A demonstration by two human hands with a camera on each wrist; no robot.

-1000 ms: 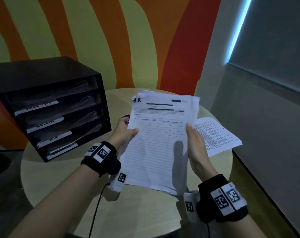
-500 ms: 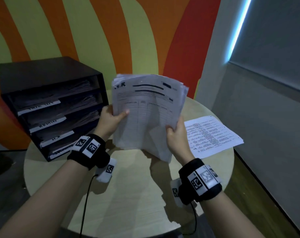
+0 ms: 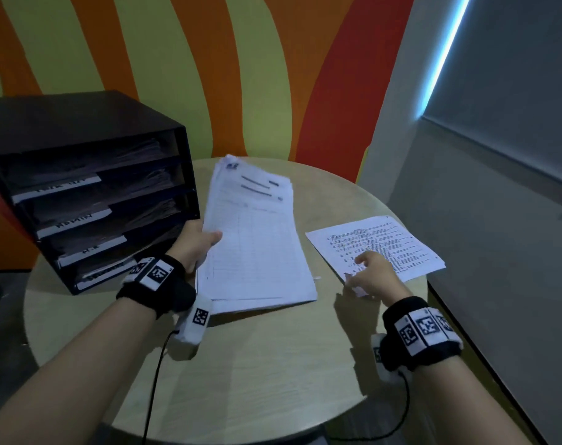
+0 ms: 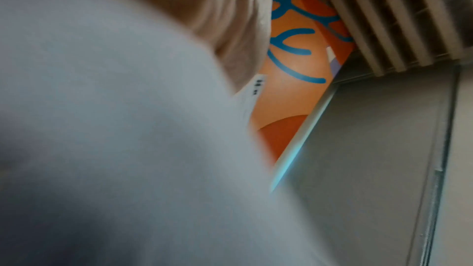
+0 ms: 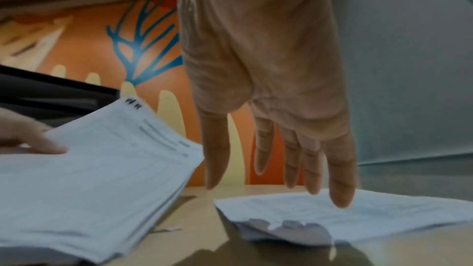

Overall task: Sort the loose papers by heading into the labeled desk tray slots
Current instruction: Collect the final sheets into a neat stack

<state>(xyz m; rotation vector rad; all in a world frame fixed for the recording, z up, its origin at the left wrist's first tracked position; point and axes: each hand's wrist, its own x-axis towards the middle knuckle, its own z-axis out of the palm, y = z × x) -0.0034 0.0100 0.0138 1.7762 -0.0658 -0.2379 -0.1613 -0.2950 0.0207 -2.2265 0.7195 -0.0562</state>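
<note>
A thick stack of white forms (image 3: 254, 239) lies slanted over the round table, its near end low and its far end raised. My left hand (image 3: 197, 244) grips the stack's left edge, thumb on top; the same stack (image 5: 102, 169) fills the left of the right wrist view. My right hand (image 3: 371, 273) hovers with straight, spread fingers over a thin pile of printed sheets (image 3: 374, 247) on the table's right side, fingertips (image 5: 340, 199) just above the paper (image 5: 358, 215). The black desk tray (image 3: 90, 184) with labelled slots stands at the left, each slot holding papers.
The round wooden table (image 3: 257, 364) has bare surface in front of the stack. A grey wall panel (image 3: 498, 220) runs close along the table's right edge. The striped orange and yellow wall (image 3: 209, 75) stands behind. The left wrist view is mostly blocked by blurred paper (image 4: 115, 149).
Both hands held the stack upright before. Now it has come down toward the table, the right hand has let go and moved right over the printed sheets. The left hand keeps its grip.
</note>
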